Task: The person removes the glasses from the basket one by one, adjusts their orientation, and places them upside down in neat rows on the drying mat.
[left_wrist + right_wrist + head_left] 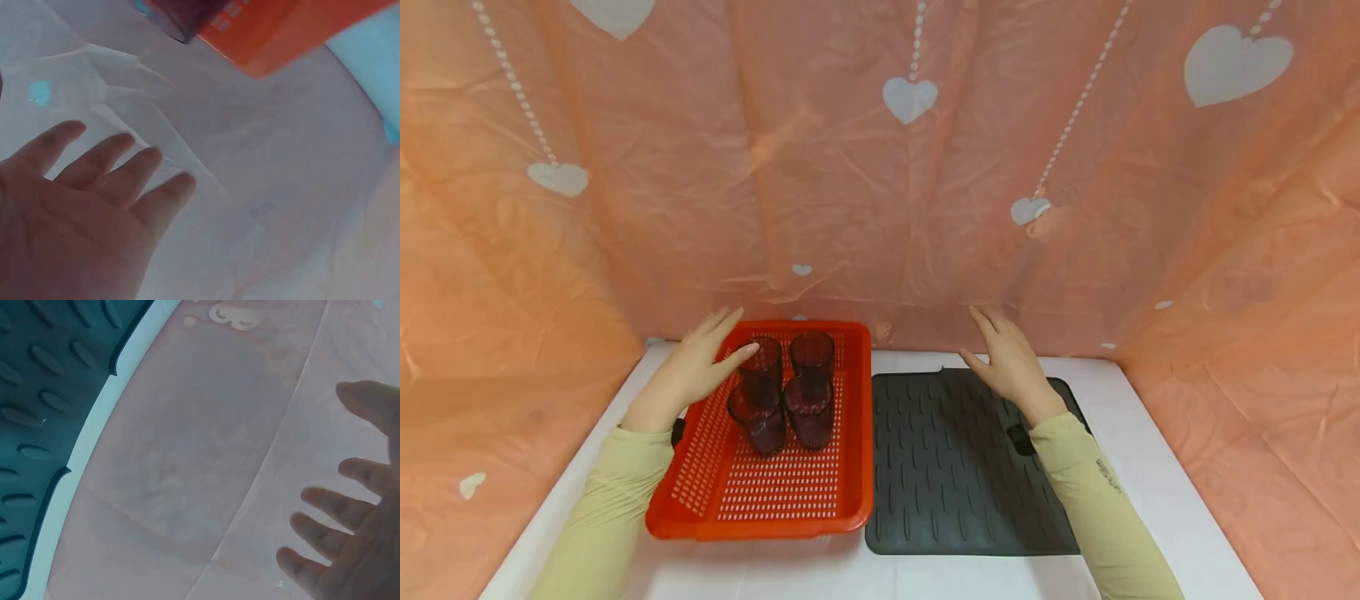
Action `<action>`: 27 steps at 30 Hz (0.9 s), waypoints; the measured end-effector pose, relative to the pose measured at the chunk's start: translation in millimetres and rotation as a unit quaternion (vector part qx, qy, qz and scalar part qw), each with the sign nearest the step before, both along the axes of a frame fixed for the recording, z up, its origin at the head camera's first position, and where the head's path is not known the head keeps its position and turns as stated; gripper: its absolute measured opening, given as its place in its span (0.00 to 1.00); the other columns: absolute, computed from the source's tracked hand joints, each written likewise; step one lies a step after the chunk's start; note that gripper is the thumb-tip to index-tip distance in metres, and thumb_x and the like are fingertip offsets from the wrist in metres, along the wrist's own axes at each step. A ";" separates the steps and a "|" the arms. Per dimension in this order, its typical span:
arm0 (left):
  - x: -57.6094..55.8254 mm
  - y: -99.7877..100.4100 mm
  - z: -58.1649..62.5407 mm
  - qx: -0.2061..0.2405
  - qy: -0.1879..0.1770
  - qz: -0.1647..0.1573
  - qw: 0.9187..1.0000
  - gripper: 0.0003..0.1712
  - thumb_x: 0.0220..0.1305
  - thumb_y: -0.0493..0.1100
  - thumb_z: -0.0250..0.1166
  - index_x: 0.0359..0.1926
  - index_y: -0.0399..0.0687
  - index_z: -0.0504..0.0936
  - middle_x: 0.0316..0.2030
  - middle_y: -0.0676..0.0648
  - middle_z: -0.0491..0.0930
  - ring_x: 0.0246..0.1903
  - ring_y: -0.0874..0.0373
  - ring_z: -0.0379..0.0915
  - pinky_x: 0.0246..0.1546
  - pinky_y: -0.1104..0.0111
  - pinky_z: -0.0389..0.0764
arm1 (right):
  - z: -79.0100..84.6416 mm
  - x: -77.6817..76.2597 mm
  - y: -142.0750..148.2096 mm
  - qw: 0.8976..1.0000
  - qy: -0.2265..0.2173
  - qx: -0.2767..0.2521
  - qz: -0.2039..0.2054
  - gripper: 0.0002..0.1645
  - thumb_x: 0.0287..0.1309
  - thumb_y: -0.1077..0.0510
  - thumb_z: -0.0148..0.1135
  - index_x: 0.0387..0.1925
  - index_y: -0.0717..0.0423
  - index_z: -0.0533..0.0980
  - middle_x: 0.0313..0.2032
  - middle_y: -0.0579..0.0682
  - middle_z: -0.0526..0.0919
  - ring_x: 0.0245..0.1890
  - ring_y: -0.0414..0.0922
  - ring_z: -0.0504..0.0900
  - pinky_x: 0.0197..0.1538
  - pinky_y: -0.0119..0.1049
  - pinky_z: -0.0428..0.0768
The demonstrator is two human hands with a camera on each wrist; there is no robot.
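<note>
My left hand [694, 367] hovers over the left rim of an orange-red plastic basket [862, 467], fingers spread and holding nothing. Several dark purple drinking glasses [811, 417] stand grouped in that basket, toward its back; the left thumb overlaps one glass [763, 358] in the head view. Over the right part of a dark grey ridged mat [925, 467] hangs my right hand [1011, 367], its fingers extended and nothing in its grasp. In the left wrist view the left palm [75, 225] shows bare, and in the right wrist view the right fingers [331, 506] are apart from everything.
Basket and mat lie side by side on a white-covered table [760, 575]. An orange curtain [850, 208] with white hearts rises close behind the table's back edge and along both sides. A small black object [1021, 440] shows beside the right wrist.
</note>
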State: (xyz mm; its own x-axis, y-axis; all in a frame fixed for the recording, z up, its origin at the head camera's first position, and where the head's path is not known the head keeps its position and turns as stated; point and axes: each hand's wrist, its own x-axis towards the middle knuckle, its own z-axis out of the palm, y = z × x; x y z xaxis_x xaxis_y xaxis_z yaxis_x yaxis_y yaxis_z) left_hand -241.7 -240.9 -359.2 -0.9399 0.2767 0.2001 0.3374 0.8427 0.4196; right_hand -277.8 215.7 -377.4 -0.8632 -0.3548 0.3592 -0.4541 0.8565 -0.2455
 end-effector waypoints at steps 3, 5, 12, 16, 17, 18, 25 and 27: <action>1.7 -1.4 0.4 0.050 -0.004 -0.023 0.998 0.42 0.69 0.58 0.55 0.72 0.37 0.55 0.69 0.32 0.54 0.68 0.34 0.46 0.63 0.40 0.51 | 1.9 2.6 0.1 1.000 0.000 -0.021 0.003 0.42 0.62 0.49 0.62 0.71 0.59 0.57 0.65 0.62 0.64 0.61 0.60 0.67 0.59 0.58 0.66; 3.1 -1.3 1.3 0.077 -0.004 -0.036 0.996 0.38 0.69 0.53 0.58 0.70 0.35 0.58 0.68 0.32 0.58 0.67 0.35 0.50 0.63 0.41 0.54 | 2.8 4.2 0.9 0.999 -0.008 -0.039 0.003 0.41 0.63 0.48 0.60 0.71 0.57 0.57 0.64 0.61 0.67 0.60 0.59 0.69 0.57 0.58 0.69; 11.1 -0.2 3.7 0.169 -0.037 -0.031 0.984 0.33 0.70 0.50 0.57 0.69 0.38 0.62 0.64 0.33 0.63 0.63 0.35 0.58 0.59 0.41 0.61 | 3.7 8.7 6.7 0.987 -0.058 -0.150 0.019 0.32 0.65 0.52 0.59 0.66 0.59 0.65 0.57 0.61 0.74 0.56 0.57 0.73 0.55 0.56 0.73; 14.5 -2.7 2.4 0.196 -0.068 -0.014 0.978 0.33 0.71 0.51 0.55 0.69 0.37 0.61 0.64 0.31 0.63 0.61 0.32 0.60 0.57 0.40 0.63 | 0.1 9.8 8.1 0.971 -0.091 -0.222 0.025 0.24 0.65 0.56 0.59 0.60 0.61 0.71 0.52 0.62 0.78 0.52 0.57 0.77 0.53 0.54 0.75; 15.3 -3.7 1.7 0.196 -0.076 -0.010 0.978 0.33 0.71 0.51 0.55 0.69 0.37 0.61 0.64 0.31 0.63 0.61 0.31 0.60 0.56 0.40 0.64 | -0.8 10.0 8.4 0.967 -0.096 -0.234 0.023 0.23 0.66 0.56 0.59 0.60 0.61 0.71 0.51 0.61 0.79 0.51 0.56 0.77 0.53 0.53 0.75; 16.4 -4.7 0.9 0.195 -0.084 -0.004 0.977 0.33 0.71 0.52 0.54 0.68 0.37 0.61 0.65 0.31 0.62 0.61 0.30 0.59 0.56 0.39 0.64 | -1.6 10.3 8.6 0.964 -0.104 -0.246 0.020 0.23 0.66 0.55 0.58 0.59 0.60 0.72 0.51 0.60 0.79 0.50 0.56 0.78 0.52 0.53 0.76; 23.4 -9.6 -7.5 0.195 -0.114 -0.006 0.974 0.32 0.72 0.53 0.53 0.67 0.36 0.63 0.62 0.31 0.66 0.59 0.30 0.60 0.54 0.41 0.66 | -5.2 15.5 10.3 0.902 -0.217 -0.372 0.035 0.25 0.70 0.51 0.53 0.62 0.60 0.69 0.56 0.63 0.75 0.55 0.56 0.76 0.57 0.51 0.73; 24.1 -10.3 -9.1 0.205 -0.121 -0.009 0.971 0.31 0.72 0.52 0.53 0.67 0.36 0.63 0.61 0.31 0.68 0.57 0.32 0.65 0.52 0.44 0.70 | -6.5 16.6 11.7 0.882 -0.245 -0.401 0.042 0.26 0.70 0.51 0.52 0.63 0.60 0.67 0.58 0.63 0.73 0.57 0.56 0.74 0.59 0.51 0.71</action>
